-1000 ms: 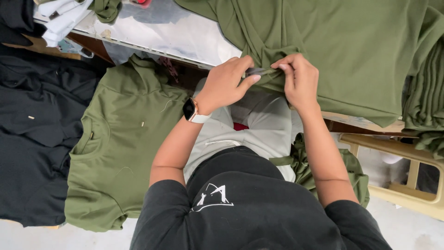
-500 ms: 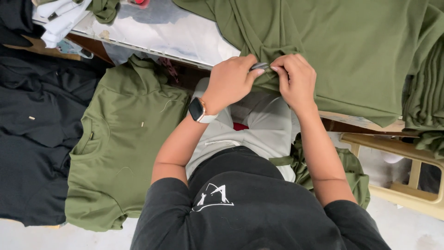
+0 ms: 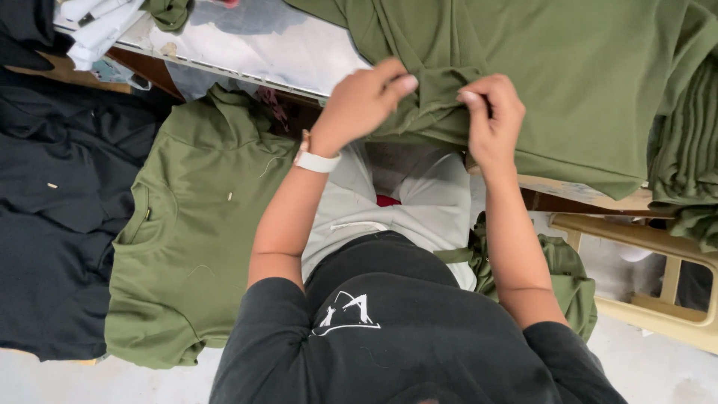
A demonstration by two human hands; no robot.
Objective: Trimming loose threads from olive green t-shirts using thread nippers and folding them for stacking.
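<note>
At the far left lies a pile of black garments (image 3: 52, 224), spread flat and reaching up to the top corner. Just beside it, overlapping its edge, is an olive green shirt (image 3: 187, 247) laid out with its collar toward the table and one short sleeve at its left side. Above these, at the top left, some crumpled white cloth (image 3: 97, 26) rests on the pale, worn table (image 3: 254, 49), whose edge runs diagonally down toward the right. The left hand (image 3: 363, 101), with a white watch (image 3: 315, 159) on its wrist, is closed on a bunched fold of a second green shirt (image 3: 598, 82) that lies spread over the table and hangs over its near edge. The right hand (image 3: 490, 116) is close beside the left, a small gap between them, and its fingers pinch the same fold of fabric from the other side. Both forearms reach up from the person's black top. Below the hands, grey cloth covers the person's lap. Further right, more green fabric (image 3: 568, 277) hangs by the person's side, a stack of folded green shirts (image 3: 692, 150) sits at the right edge, and a cream plastic frame (image 3: 658, 295) stands beneath it.
</note>
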